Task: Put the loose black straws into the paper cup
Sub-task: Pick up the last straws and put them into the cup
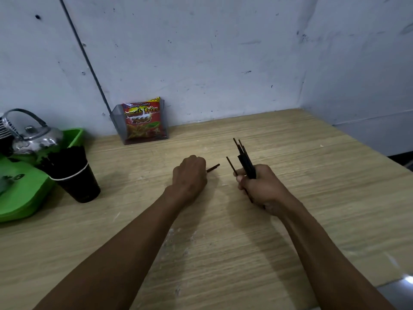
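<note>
While both forearms reach forward over a pale wooden table (223, 253), the right hand (261, 189) curls its fingers around a bundle of black straws (247, 162), gripping them near their lower part. Most of the bundle rises up and away from the fist, tilted a little to the left, and the tips fan apart at the top; a short stretch of straw pokes out below the fist toward the wrist. One thinner straw leans out on the thumb side of the bundle.

Just left of that grip, the left hand (190, 177) rests knuckles-up on the table with its fingers curled under. A single black straw (213, 168) sticks out from beneath its fingertips, pointing toward the right hand; the fingers appear to pinch it, though the contact itself is hidden under the hand.

Well to the left of both hands stands a dark paper cup (78, 182) with a white rim, packed with upright black straws. Touching the cup's far side is a green tray (24, 198) holding a shiny metal kettle (33, 137). Beyond the left hand, against the scuffed white wall (201, 52), a clear plastic holder (139, 121) contains a red snack packet (143, 121).
</note>
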`<state>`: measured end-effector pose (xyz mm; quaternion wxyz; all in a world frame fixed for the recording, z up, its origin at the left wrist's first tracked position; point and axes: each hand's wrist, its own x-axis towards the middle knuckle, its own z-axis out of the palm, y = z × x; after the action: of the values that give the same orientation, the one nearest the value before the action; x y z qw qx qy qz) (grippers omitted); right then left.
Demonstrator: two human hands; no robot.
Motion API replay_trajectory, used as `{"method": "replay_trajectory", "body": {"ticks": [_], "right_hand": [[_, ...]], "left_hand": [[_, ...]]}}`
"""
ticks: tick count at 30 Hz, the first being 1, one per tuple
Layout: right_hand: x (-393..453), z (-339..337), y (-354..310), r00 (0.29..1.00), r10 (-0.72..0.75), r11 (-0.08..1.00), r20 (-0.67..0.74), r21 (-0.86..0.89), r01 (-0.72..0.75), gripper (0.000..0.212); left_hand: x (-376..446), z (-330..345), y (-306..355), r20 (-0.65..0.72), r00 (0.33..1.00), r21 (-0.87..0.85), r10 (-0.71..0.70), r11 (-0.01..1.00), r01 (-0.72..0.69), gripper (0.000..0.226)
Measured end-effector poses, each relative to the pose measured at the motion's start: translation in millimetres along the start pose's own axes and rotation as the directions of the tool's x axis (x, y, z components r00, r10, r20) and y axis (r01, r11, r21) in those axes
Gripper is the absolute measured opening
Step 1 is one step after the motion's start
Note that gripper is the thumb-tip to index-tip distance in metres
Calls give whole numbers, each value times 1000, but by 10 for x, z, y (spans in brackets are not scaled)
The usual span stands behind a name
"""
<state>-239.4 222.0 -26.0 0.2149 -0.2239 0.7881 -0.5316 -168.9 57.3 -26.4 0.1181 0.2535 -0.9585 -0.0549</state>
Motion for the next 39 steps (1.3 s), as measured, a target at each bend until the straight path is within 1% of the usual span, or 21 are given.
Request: {"method": "replay_trajectory", "body": {"ticks": [3,5,7,11,14,16,18,21,22,23,24,25,26,27,28,29,30,32,34,37,39], "right_hand": [[-16,18,-99,986,126,960,110,237,-149,17],[-5,33,-141,965,202,908,168,336,-249,17],[19,74,-163,953,238,870,187,395,-295,16],[30,196,-222,957,217,798,194,529,-289,15],[23,289,-253,960,170,748,220,606,-272,15],[31,356,-245,960,156,742,232,614,-269,16],[36,425,-230,961,145,745,236,613,-263,17],[13,523,-232,967,125,771,221,593,-235,28],[-5,560,-245,969,124,778,216,585,-230,33],[-18,603,-257,969,127,781,212,581,-229,37],[-34,651,-275,969,129,783,210,579,-229,40],[-47,694,-293,970,124,787,209,574,-224,43],[-63,748,-321,972,108,799,211,563,-211,44],[-83,800,-352,973,82,813,216,550,-191,44],[-103,853,-388,973,49,825,224,540,-166,43],[-126,905,-430,972,15,830,232,539,-142,40],[-146,951,-472,972,-18,829,234,547,-117,35],[-180,1043,-574,974,-71,821,217,567,-66,24],[-190,1138,-668,976,-102,824,191,566,-25,18],[-198,1275,-784,976,-123,852,179,524,11,9],[-204,1380,-843,973,-147,881,177,471,47,10]], "left_hand": [[5,-35,54,114,993,148,0,989,-17,19],[21,-81,83,195,980,181,-41,983,5,24],[3,-142,110,248,967,190,-55,982,7,24],[-121,-236,141,271,963,177,16,982,-66,21],[-239,-291,121,292,957,99,-2,995,-28,20],[-313,-311,109,298,954,102,-33,995,3,21],[-406,-326,99,300,953,149,-50,989,5,22],[-529,-348,27,308,946,174,-99,984,46,21],[-546,-367,-26,312,942,126,-125,988,90,18],[-549,-388,-97,312,937,21,-157,987,158,13],[-544,-413,-172,321,929,-149,-186,958,243,9],[-534,-441,-240,337,919,-367,-203,871,327,12],[-542,-481,-309,345,915,-579,-208,721,382,17],[-565,-530,-363,347,915,-734,-208,547,402,19],[-597,-584,-410,333,921,-828,-203,405,389,18],[-631,-624,-455,309,931,-876,-196,323,359,16],[-659,-651,-489,276,942,-898,-192,296,324,12],[-714,-681,-568,184,960,-916,-210,319,245,8],[-760,-694,-658,88,966,-924,-243,343,171,3],[-852,-740,-778,7,959,-929,-284,352,112,25],[-910,-787,-875,-8,963,-936,-271,342,88,39]]}}
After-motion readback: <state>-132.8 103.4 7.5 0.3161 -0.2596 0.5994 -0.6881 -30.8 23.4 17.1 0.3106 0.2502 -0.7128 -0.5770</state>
